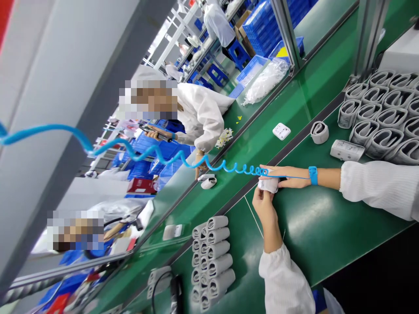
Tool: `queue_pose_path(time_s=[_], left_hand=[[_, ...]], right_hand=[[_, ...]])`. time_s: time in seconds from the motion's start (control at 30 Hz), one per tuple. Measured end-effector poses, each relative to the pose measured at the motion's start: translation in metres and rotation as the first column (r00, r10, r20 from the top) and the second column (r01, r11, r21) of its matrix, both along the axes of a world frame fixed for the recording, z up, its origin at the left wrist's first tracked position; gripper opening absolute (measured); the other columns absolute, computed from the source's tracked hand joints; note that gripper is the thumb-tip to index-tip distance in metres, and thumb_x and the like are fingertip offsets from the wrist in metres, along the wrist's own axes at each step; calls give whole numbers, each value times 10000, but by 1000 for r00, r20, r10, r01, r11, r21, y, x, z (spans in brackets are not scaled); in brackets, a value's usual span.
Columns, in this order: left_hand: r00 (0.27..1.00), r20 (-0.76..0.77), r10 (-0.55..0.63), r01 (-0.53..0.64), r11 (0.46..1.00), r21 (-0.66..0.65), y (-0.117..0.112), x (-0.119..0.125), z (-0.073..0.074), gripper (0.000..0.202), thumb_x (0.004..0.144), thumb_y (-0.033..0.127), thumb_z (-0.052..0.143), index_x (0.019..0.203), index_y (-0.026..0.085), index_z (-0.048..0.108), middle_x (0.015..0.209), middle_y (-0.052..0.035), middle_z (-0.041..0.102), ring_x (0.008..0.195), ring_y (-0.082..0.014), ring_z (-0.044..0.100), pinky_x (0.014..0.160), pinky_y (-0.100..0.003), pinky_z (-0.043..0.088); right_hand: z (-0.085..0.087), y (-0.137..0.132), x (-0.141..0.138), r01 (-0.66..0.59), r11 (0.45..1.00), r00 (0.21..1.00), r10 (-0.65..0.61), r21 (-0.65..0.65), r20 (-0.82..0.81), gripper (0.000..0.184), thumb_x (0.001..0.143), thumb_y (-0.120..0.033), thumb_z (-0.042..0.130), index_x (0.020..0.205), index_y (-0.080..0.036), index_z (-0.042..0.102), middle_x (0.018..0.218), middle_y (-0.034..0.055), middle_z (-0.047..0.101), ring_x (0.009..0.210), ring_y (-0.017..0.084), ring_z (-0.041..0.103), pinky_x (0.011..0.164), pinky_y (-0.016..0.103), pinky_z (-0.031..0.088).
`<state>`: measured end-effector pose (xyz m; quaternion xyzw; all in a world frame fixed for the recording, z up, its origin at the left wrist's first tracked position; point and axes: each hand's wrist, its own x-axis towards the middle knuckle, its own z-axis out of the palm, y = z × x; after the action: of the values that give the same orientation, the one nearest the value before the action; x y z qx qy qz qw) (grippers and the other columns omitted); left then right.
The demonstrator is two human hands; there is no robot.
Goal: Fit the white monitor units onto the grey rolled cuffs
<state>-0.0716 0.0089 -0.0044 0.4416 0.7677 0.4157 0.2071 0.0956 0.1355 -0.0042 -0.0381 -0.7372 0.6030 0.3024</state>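
Between my two hands is a small whitish rolled cuff [269, 186] with faint print, at the near edge of the conveyor strip. My left hand [266, 209] pinches its near side between thumb and fingers. My right hand [286, 176] lies over its far side, fingers stretched along it and thumb beside it, gripping it. Part of the cuff is hidden under these fingers. Around my right wrist is a blue strap [313, 175] with a coiled blue cord [157, 152] running off to the left.
Rolled grey cuffs stand in rows at right [389, 115] and at lower left [218, 250]. Two loose cuffs [319, 132] [347, 150] lie near the right group. A white square device [281, 131] sits on the green belt. Across it, a co-worker's white sleeve [209, 117] reaches in. Metal posts [286, 32] rise beyond.
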Motion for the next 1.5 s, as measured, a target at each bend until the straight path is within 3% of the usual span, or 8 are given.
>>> queue_pose_path(time_s=[0.1,0.17,0.33,0.57,0.8,1.0,1.1,1.5], left_hand=[[997,67,-39,38,999,17,-3,-16,-8,636,834,739,805,1390,459,673,1242,122,846,1296,-370,765,1026,-634,691],[996,67,-60,59,998,10,-4,-25,-9,637,818,731,820,1373,448,690,1250,121,845,1311,-387,754,1055,-651,676],[1000,0,-26,26,998,49,-24,-65,3,747,649,727,895,1329,469,723,1276,111,837,1428,-454,667,1139,-745,597],[999,34,-32,30,997,68,-30,-68,5,886,496,777,897,1332,587,675,1334,158,804,1467,-486,625,1133,-844,533],[969,178,-172,174,985,0,-10,-40,-4,801,670,678,927,1405,412,751,1323,1,836,1382,-462,703,1151,-689,606],[955,249,-163,178,983,-35,-11,-41,0,751,674,639,936,1388,545,721,1226,75,852,1356,-476,713,1094,-767,625],[930,341,-135,142,990,4,-11,-37,1,759,675,628,944,1393,477,748,1243,34,856,1354,-465,718,1134,-721,612],[818,547,-178,149,984,97,-13,-22,16,575,667,453,994,1218,393,842,1102,-15,877,1132,-377,799,1012,-522,665]], right_hand=[[-2,0,0,-86,995,996,86,-56,-5,806,952,-118,725,1699,-346,522,1891,15,180,1753,320,183,1421,506,205],[-2,0,-2,-99,968,995,93,-233,-35,841,971,-202,751,1744,-326,444,1868,43,278,1738,316,254,1422,515,209],[4,1,-8,29,774,998,10,-632,58,528,1088,-457,665,1562,-223,681,1552,142,706,1400,300,685,1218,472,544],[8,5,-8,-31,765,990,111,-643,85,473,958,-390,842,1385,-200,769,1053,56,830,875,167,754,770,259,629],[3,12,-8,-96,719,981,186,-689,57,577,892,-382,898,1416,-185,758,1099,79,843,905,181,793,808,276,663],[2,11,-10,-111,718,978,203,-687,54,570,832,-377,940,1328,-174,745,1030,58,850,855,171,789,764,258,637],[3,11,-10,-147,707,965,255,-691,56,591,804,-350,944,1311,-168,701,1043,59,850,822,165,782,751,264,627],[12,9,-10,-67,846,963,193,-528,187,513,715,-178,795,1216,-186,683,762,-61,751,637,116,641,567,193,435]])
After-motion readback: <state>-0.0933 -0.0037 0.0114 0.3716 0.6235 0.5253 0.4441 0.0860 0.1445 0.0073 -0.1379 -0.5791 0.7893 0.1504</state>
